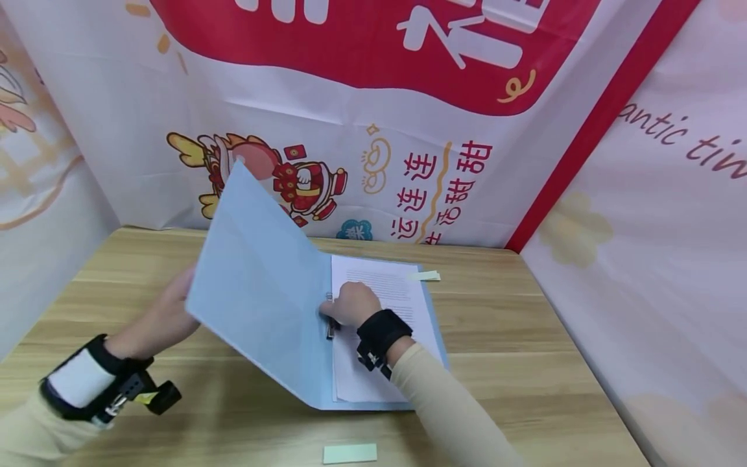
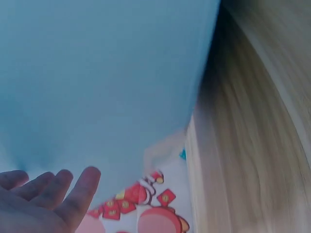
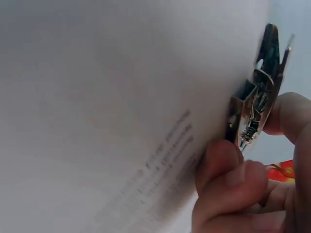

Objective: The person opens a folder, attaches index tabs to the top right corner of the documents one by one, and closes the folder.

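The blue folder [image 1: 262, 305] lies open on the wooden table [image 1: 513, 337], its front cover raised and tilted. The left hand [image 1: 175, 305] props the cover from behind with fingers [image 2: 73, 194] straight. The right hand [image 1: 350, 303] pinches the metal spring clip [image 3: 257, 107] at the spine, beside the printed sheet [image 1: 391, 292], whose text is too small to read. Two pale sticky notes lie apart: one [image 1: 425, 275] just beyond the folder, one [image 1: 350, 453] near the table's front edge. The backdrop [image 1: 443, 188] bears red Chinese characters; at right, cursive "antic".

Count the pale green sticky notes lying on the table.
2. One sticky note lies at the far corner of the blue folder; the other note lies at the near table edge. The raised cover may hide more.
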`<state>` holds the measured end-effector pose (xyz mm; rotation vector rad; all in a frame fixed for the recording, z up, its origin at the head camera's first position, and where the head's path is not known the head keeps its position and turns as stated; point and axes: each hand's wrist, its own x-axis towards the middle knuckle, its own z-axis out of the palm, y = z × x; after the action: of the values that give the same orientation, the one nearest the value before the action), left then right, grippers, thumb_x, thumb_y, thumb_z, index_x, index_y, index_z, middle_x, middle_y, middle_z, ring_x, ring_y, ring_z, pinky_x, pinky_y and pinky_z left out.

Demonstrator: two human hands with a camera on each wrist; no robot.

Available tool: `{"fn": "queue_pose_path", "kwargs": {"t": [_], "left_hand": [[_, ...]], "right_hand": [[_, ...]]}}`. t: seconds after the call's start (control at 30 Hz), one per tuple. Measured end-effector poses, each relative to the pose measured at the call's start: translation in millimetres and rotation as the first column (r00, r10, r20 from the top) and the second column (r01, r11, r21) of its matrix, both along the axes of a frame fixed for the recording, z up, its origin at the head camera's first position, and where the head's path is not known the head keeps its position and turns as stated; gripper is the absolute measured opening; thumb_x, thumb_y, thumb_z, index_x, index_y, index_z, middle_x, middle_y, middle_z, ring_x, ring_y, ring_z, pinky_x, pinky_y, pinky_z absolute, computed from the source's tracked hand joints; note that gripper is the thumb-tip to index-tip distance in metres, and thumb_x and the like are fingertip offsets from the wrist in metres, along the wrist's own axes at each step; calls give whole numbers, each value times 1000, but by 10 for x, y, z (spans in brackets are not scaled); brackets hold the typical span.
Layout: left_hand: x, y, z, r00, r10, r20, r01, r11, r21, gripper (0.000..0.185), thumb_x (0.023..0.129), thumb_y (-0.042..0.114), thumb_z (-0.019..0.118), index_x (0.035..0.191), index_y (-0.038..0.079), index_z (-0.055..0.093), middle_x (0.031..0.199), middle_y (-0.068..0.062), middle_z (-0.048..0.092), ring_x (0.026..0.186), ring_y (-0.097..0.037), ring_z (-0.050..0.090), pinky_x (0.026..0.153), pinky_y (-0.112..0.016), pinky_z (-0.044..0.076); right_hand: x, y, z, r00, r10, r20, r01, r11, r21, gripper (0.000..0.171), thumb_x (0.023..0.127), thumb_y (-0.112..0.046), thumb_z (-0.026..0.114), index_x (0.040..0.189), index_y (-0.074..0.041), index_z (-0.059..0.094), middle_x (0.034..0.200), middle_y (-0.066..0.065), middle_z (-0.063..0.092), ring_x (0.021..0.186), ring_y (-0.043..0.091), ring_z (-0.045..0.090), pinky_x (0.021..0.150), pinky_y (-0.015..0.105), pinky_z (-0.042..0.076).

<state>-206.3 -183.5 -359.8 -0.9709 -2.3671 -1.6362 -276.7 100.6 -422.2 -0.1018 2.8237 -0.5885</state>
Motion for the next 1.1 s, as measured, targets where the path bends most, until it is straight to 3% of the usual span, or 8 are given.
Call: {"fn": "queue_pose_path", "kwargs": {"t": [0.1,0.17,0.3,0.43,0.7,0.8,0.93,1.1], "left_hand": [[-32,179,-9,1000,-13,2,13,1000,7,54,108,0,40,160,6,27,153,-13,45,131,-13,50,96,-14,44],[-51,274,-47,1000,-11,28,12,999,-30,58,110,6,40,164,11,18,164,-17,29,143,-23,39,101,-13,41],[-80,429,-124,998,-5,64,12,994,-111,60,111,15,41,164,13,13,167,-16,21,147,-40,31,108,-33,45],[-103,538,-179,999,-11,43,18,987,-160,64,110,18,45,165,19,11,169,-13,17,149,-42,28,106,-57,43],[-134,707,-232,999,-29,28,35,967,-251,74,106,24,56,165,18,12,169,-16,12,150,-46,23,105,-63,40],[-153,777,-249,998,-42,35,50,963,-266,76,104,24,60,165,14,14,169,-17,11,151,-46,21,106,-61,38],[-180,856,-288,998,-48,36,56,958,-283,78,101,24,66,163,12,21,169,-17,14,151,-46,21,105,-59,40],[-217,930,-354,998,-51,43,63,935,-348,78,96,26,73,161,12,31,166,-19,21,148,-47,26,105,-59,40]], "right_hand": [[-3,-51,-197,999,-2,-47,2,1000,-5,48,89,-42,72,56,-13,54,53,-1,52,49,17,53,46,28,36],[6,-84,-310,998,5,-60,-5,1000,-12,48,88,-41,72,55,-13,52,51,-2,49,47,16,51,44,27,35],[19,-75,-396,999,32,-11,-33,992,-118,48,93,-41,70,57,-13,58,52,-2,51,48,15,50,45,27,36],[15,30,-319,991,96,93,-68,961,-270,42,99,-41,64,69,-12,66,61,-1,61,54,13,55,51,26,42],[-4,353,-150,943,262,205,-126,851,-509,25,105,-24,55,106,-6,71,91,7,72,80,18,68,71,31,57],[2,514,-79,937,285,200,-141,836,-530,28,107,-23,51,120,-7,69,100,5,70,88,19,67,75,34,58],[30,769,53,948,280,151,-147,807,-572,32,109,-22,47,129,-5,66,107,7,69,90,20,66,74,37,59],[84,1149,241,971,217,100,-108,774,-624,31,110,-18,43,121,1,66,100,8,68,84,19,64,70,36,58]]}}
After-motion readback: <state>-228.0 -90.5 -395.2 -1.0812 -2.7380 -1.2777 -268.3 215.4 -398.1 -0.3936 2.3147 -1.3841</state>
